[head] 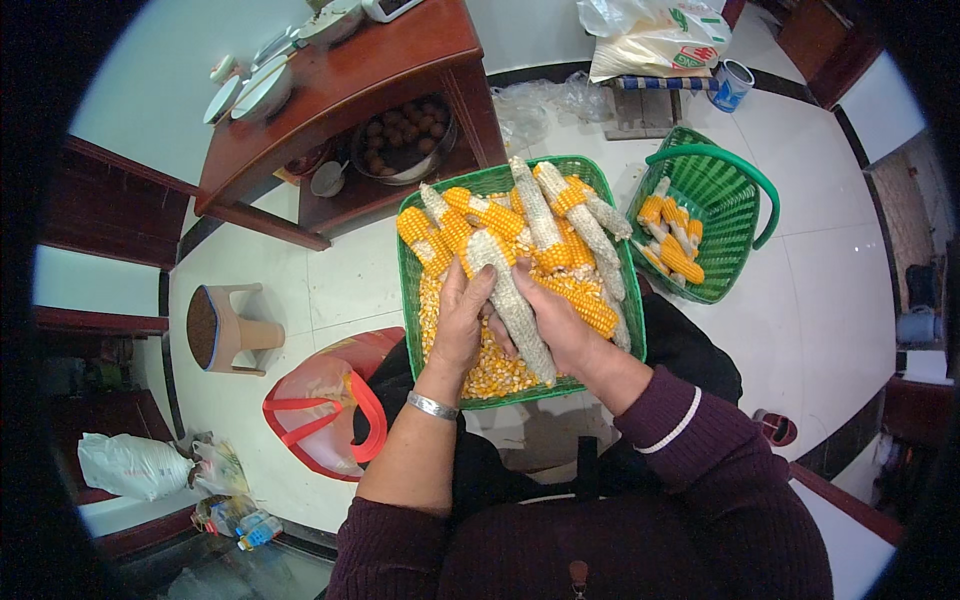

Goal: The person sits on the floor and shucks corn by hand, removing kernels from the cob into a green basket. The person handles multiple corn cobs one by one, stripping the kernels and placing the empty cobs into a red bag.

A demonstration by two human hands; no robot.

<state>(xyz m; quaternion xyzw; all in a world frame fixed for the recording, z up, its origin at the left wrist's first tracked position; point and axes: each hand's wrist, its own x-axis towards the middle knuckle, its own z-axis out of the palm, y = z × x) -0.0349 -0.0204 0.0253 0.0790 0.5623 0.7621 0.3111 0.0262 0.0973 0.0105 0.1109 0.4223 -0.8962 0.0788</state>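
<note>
Both my left hand (pixel 461 319) and my right hand (pixel 551 319) grip a corn cob (pixel 510 315), mostly bare, with yellow kernels left near its far end. My thumbs press on its upper side from left and right. The cob slants over a green woven basket (pixel 410 330) that rests on my lap. Loose corn kernels (pixel 499 379) cover the basket's near part. Partly shelled corn ears (pixel 487 214) and bare cobs (pixel 536 210) are heaped at its far side. Some fingers are hidden under the cob.
On the floor at right stands a green handled basket (pixel 739 217) with several corn pieces (pixel 675 240). A red-handled bag (pixel 315 420) leans by my left leg. Further left is a plastic stool (pixel 247 330). A wooden table (pixel 390 67) with bowls stands ahead; a sack (pixel 652 45) sits on a small stool.
</note>
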